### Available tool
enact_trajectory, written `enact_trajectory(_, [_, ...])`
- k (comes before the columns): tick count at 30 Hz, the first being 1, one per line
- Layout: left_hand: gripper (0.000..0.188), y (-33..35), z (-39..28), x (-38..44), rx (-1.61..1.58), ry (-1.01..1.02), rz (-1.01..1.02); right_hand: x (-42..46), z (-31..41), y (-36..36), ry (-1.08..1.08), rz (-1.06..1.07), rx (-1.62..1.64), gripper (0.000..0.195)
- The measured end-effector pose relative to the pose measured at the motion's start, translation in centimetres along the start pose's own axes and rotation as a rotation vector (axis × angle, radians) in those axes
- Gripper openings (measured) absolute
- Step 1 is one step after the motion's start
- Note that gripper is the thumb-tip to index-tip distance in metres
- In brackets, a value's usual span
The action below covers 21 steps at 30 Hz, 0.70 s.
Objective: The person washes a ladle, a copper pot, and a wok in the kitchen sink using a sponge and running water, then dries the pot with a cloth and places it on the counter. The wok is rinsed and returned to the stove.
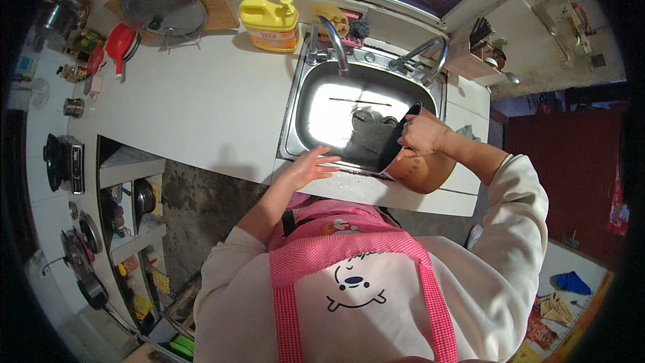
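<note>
My right hand (423, 133) grips the rim area of a copper-coloured pot (426, 176) at the sink's front right corner. The pot is tipped on its side, its dark mouth facing left over the basin. Fingers apart and holding nothing, my left hand (308, 167) hovers by the front rim of the stainless steel sink (288, 147). Inside the basin, bright light reflects from the bottom, and ripples show near the pot's mouth. A thin dark stick-like shape (360, 102) crosses the bright patch. Whether water is leaving the pot cannot be made out.
Two curved metal faucets, left (336, 43) and right (434, 63), rise behind the basin. A yellow pump jug (272, 27) stands left of them. Farther left are a wok lid (164, 10), a wooden board (219, 2) and a red pan (120, 45). A utensil box (468, 60) hangs at right.
</note>
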State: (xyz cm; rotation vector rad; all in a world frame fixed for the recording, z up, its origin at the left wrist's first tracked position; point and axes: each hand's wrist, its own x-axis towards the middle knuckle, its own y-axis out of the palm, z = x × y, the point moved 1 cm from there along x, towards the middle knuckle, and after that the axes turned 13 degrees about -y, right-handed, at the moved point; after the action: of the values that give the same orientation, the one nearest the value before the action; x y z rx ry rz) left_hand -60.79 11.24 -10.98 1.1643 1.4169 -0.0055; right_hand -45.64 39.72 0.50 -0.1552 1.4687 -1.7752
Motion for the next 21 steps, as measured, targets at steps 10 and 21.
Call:
enact_trajectory(10, [0.050, -6.0, 6.1, -10.2, -0.249, 0.346, -0.283, 4.7, -1.1, -3.4, 0.100, 0.303, 0.104, 0.045])
enact_trajectory(21, [0.054, -3.7, 11.0, -15.4, -0.313, 0.516, -0.420, 6.1, 1.3, -8.1, 0.158, 0.424, 0.166, 0.042])
